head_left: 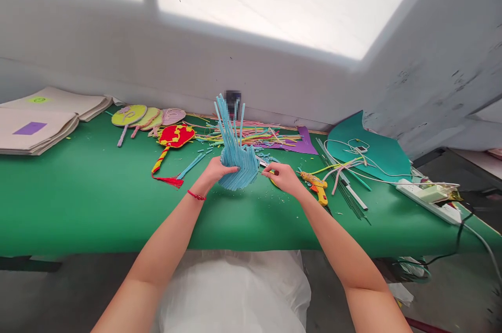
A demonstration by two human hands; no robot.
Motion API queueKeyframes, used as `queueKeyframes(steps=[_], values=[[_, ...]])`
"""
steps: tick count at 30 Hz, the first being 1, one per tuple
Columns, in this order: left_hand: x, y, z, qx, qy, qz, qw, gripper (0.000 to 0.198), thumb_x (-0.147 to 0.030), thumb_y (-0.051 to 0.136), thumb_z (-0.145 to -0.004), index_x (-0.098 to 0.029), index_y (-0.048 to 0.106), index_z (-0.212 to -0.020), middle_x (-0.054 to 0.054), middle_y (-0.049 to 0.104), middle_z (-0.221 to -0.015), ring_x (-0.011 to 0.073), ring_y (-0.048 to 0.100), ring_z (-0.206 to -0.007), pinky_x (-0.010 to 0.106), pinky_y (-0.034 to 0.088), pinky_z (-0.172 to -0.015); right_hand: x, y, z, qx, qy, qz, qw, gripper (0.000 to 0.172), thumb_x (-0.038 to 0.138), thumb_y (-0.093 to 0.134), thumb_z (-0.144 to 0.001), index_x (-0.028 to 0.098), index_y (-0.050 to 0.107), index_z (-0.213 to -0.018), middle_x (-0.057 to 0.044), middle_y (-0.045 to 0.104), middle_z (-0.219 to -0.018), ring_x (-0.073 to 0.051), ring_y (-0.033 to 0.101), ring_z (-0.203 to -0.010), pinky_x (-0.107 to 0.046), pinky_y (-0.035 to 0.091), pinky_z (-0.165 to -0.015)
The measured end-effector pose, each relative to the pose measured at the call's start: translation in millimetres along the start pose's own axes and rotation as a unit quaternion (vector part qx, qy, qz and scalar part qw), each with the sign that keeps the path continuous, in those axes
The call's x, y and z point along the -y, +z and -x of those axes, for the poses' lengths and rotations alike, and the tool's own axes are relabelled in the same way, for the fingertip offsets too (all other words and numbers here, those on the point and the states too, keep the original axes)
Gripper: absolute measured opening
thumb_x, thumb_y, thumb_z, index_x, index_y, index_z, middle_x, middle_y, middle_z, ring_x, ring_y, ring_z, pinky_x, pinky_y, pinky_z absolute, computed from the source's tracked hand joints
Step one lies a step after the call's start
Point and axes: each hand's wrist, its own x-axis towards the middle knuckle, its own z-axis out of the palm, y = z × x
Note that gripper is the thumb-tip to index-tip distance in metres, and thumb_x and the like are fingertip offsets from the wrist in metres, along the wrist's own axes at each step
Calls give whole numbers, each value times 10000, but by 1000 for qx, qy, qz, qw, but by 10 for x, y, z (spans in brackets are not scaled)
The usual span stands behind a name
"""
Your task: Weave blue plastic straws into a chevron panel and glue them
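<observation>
My left hand (218, 170) grips a fan-shaped piece made of light blue pipe cleaners (239, 168) laid side by side, held up above the table. Its lower edge is rounded, and long uncut ends stick up from its left part. The thumb lies across its face. My right hand (283, 177) is just right of the piece, with thumb and forefinger pinched together; what they hold, if anything, is too small to make out. Beneath the right fingers a yellow-handled tool (273, 182) lies partly hidden. Short blue offcuts (267, 157) are scattered behind the piece.
A yellow glue gun (320, 192) rests right of my right hand. Behind are many coloured pipe cleaners (254, 134) and purple sheet (308, 140). Left lie a red fan (176, 136), round yellow fans (129, 115) and paper stacks (35, 134). A power strip (427, 199) with cables is right.
</observation>
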Motion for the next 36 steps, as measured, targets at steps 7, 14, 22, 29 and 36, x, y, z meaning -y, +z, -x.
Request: queueKeyframes(steps=[7, 14, 22, 29, 36], values=[[66, -5, -53, 12, 17, -30, 999, 548, -327, 843, -425, -120, 706, -913, 115, 718, -987, 331, 641, -962, 421, 514, -826, -65, -92, -109, 108, 51, -82, 989, 214, 373, 592, -742, 183, 688, -726, -29, 679, -783, -168, 567, -757, -280, 412, -695], [90, -9, -67, 13, 31, -37, 999, 525, -316, 826, -453, -99, 697, -913, 115, 719, -971, 325, 643, -947, 418, 510, -818, 5, -117, -107, 149, 156, -111, 970, 259, 404, 621, -704, 166, 713, -747, -30, 657, -717, -117, 485, -568, -256, 358, -536], [97, -7, -71, 4, 19, -35, 999, 536, -323, 842, -436, -114, 699, -909, 112, 721, -970, 332, 643, -958, 437, 506, -844, -6, 4, -60, 52, 71, -35, 995, 159, 330, 600, -737, 197, 669, -683, -21, 673, -749, -171, 572, -729, -266, 400, -630], [6, -6, -6, 1, 7, 3, 1000, 630, -352, 861, -425, -118, 686, -983, 132, 701, -1052, 336, 619, -1028, 429, 499, -876, 179, -2, 23, -38, -29, 82, 995, 132, 207, 540, -819, 215, 617, -712, -12, 651, -776, -141, 543, -651, -245, 326, -566], [41, -34, -33, 6, 4, 32, 999, 699, -374, 867, -438, -110, 665, -1053, 155, 666, -1138, 332, 604, -1067, 427, 485, -910, 210, 61, 74, -94, -102, 207, 968, 221, 143, 438, -894, 213, 627, -803, -12, 655, -862, -114, 533, -616, -246, 267, -536]])
